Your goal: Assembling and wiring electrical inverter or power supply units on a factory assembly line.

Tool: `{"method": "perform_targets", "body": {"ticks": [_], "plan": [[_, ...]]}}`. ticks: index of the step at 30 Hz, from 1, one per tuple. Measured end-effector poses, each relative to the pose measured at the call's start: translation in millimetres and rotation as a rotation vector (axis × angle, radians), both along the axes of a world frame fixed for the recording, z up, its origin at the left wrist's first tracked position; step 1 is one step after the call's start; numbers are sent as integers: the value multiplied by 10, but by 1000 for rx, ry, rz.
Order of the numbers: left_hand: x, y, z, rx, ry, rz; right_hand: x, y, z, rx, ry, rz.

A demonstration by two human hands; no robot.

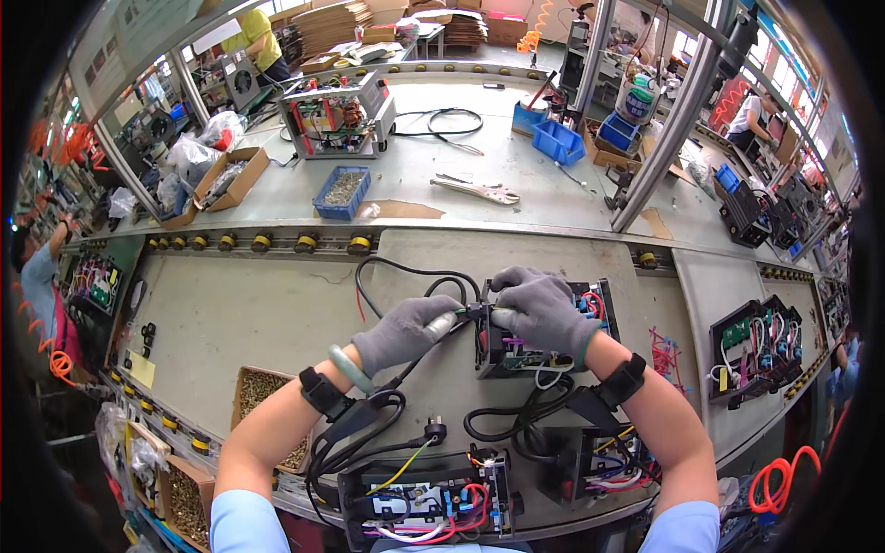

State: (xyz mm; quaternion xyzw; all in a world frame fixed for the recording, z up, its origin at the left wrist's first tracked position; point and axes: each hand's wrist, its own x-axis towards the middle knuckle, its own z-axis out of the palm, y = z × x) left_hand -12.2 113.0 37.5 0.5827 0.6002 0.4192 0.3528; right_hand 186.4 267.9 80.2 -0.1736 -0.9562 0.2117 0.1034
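Observation:
My left hand (398,334), in a grey glove, is closed in a pinch on a black power cable (406,265) beside a small black cable fitting (475,312). My right hand (546,311), gloved too, pinches the cable's wires on the other side of that fitting, its fingers partly hiding them. Beneath the right hand sits an open black-framed electronic unit (516,359) with red, white and purple wires. Nearer to me are a second open unit (419,502) and a third (604,465), with coiled black cables and a plug (435,430) by them.
Brass parts fill a cardboard box (263,392) at left. Red wires (666,358) lie right of the unit, and another open unit (756,350) stands farther right. Beyond the roller rail (261,242) are locking pliers (477,189), a blue bin (341,193) and a larger machine (338,115).

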Motion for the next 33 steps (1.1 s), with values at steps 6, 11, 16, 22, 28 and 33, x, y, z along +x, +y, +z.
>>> {"method": "perform_targets", "body": {"ticks": [6, 11, 16, 22, 28, 33], "plan": [[-664, -639, -138, -51, 201, 20, 38, 85, -96, -98, 208, -31], [-604, -762, 278, 123, 148, 189, 51, 101, -70, -51, 267, -26], [-553, -513, 403, 86, 494, 125, 249, 95, 204, 381, 120, -74], [-497, -388, 395, -51, 472, 141, 412, 141, -33, -76, 222, -230], [-317, -208, 318, -175, 258, 4, 512, 256, -86, -538, 478, -292], [-333, -55, 213, -278, 215, -92, 512, 200, 18, -775, 610, -414]]}}
